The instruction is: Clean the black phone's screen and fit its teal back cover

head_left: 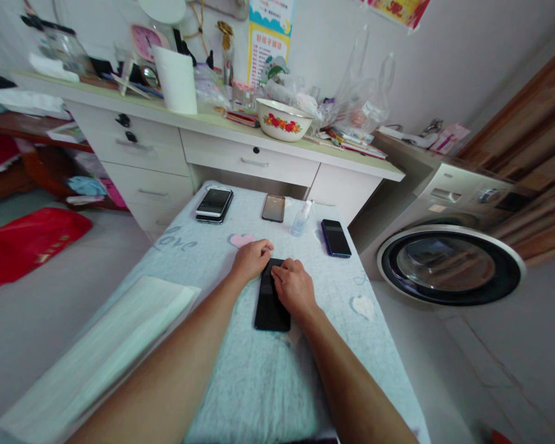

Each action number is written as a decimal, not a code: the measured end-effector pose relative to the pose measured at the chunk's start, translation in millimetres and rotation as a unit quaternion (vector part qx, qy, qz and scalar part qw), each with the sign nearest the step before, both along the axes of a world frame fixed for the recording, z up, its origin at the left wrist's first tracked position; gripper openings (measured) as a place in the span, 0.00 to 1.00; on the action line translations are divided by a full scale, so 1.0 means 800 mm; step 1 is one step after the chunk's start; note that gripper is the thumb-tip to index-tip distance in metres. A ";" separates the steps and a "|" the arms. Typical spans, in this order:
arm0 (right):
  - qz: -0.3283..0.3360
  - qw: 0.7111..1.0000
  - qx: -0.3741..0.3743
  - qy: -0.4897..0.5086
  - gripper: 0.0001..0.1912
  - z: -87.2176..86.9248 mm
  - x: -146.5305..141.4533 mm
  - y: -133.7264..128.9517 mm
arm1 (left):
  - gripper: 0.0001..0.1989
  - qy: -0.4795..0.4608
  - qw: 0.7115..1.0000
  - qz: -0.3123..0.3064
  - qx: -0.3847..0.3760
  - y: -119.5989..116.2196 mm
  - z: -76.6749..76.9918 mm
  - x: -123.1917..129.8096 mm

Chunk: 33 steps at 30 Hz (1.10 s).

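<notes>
Lining the wall [324, 37]: a long, white, green-topped drawer cabinet [213, 151], beyond the far end of your table.
Table: a long table [240, 382] under a pale blue patterned cloth, directly before you.
Washing machine: a silver-grey, boxy front-loading washing machine [411, 209] with a round, black-rimmed door [448, 262], right of the table.
Red item: a flat, bright red, bag-like item [32, 243], on the floor to the left.
Strip: a long, whitish flat strip [106, 345], along the table's left edge, partly behind your left forearm; material not determinable.
Bowl: a white, round bowl [282, 120] with red and orange flowers, on the cabinet.
Left hand: your left hand [254, 259] is beside the top left of the phone under inspection; fingers curled together. Whether they clamp anything, you cannot tell.
Right hand: your right hand [296, 285] is over that phone's upper right side; fingers bent and close together on it. A grip cannot be confirmed.
Phone under inspection: a black, rectangular, glossy smartphone [272, 302], flat on the cloth between your forearms.
Other phones: two stacked dark smartphones [214, 202], far left; one dark, blue-edged smartphone [336, 238], right.
Case: a brownish, rectangular phone case [273, 208], near the far end.
Bottle: a small, clear, bluish bottle [300, 219], between case and blue-edged smartphone.
</notes>
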State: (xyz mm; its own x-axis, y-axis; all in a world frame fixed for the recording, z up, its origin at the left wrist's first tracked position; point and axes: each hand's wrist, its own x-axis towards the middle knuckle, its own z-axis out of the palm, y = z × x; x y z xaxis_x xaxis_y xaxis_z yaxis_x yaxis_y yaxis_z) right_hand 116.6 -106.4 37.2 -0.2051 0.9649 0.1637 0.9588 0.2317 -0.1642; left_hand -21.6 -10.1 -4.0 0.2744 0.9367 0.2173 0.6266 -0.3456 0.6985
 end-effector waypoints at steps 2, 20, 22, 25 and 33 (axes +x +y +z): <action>0.010 1.000 -0.002 -0.002 0.15 0.000 -0.002 0.000 | 0.11 0.001 1.000 0.002 -0.002 0.000 0.001 0.000; 0.040 0.999 -0.013 0.024 0.13 0.008 -0.005 -0.004 | 0.11 -0.003 1.000 0.003 -0.004 -0.002 0.005 0.000; 0.036 0.999 -0.015 0.025 0.14 0.007 -0.006 -0.003 | 0.11 -0.005 1.000 0.001 -0.004 -0.001 0.004 0.000; 0.033 0.999 -0.017 0.020 0.14 0.005 -0.005 -0.002 | 0.11 -0.003 1.000 0.000 -0.002 -0.001 0.002 0.001; 0.031 0.999 -0.004 0.019 0.14 0.000 -0.001 0.000 | 0.10 -0.003 1.000 0.003 -0.003 -0.002 0.006 0.001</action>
